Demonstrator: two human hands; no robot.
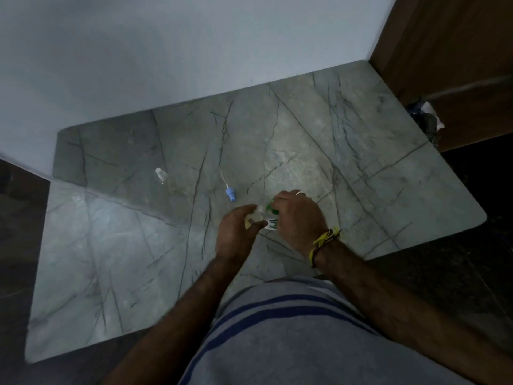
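A small clear bottle with a white and green label (266,221) lies low over the grey marble table (138,259) near its front edge. My left hand (238,232) grips the bottle's body from the left. My right hand (298,218) has its fingers curled round the green top (270,207) at the bottle's far end. Most of the bottle is hidden between the two hands. A blue spray-pump head with a thin white tube (229,192) lies on the table just beyond my left hand.
A small clear capped bottle (161,174) lies further left on the table. A white wall runs along the table's back. Brown wooden panelling stands at the right, with crumpled paper and dark items (427,118) at that corner. Dark floor surrounds the table.
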